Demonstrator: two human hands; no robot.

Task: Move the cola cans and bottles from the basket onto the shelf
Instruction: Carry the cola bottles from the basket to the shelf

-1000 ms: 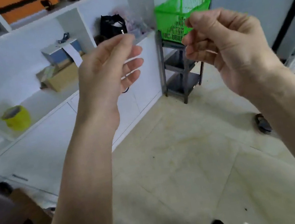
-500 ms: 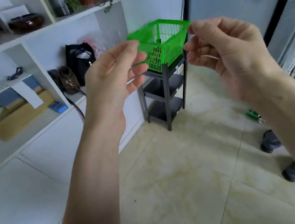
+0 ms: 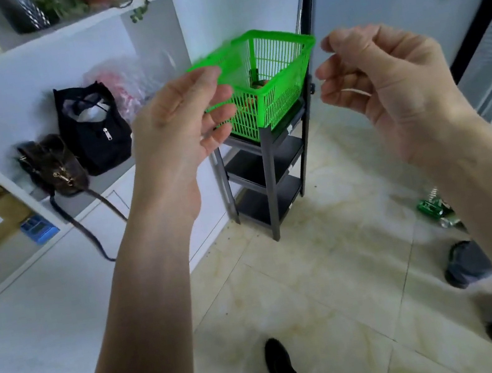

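Note:
A green plastic basket [image 3: 279, 95] stands on top of a narrow dark three-tier shelf [image 3: 269, 165] against the white wall. Through its slats I make out red and dark shapes [image 3: 256, 85], likely cans or bottles, mostly hidden. My left hand [image 3: 184, 121] is raised in front of the basket's left side, fingers loosely curled, holding nothing. My right hand [image 3: 383, 76] hovers to the right of the basket, fingers apart and empty. Neither hand touches the basket.
A white wall unit on the left holds a black bag [image 3: 93, 131], a brown bag [image 3: 54, 167] and a pink plastic bag [image 3: 118, 87]. A glass door [image 3: 407, 26] is behind. Green packets [image 3: 432, 207] and dark shoes [image 3: 468, 262] lie on the tiled floor at right.
The view has swung and closed in, so the basket and shelf now sit larger and centred between my hands. Both hands keep the same raised, empty pose.

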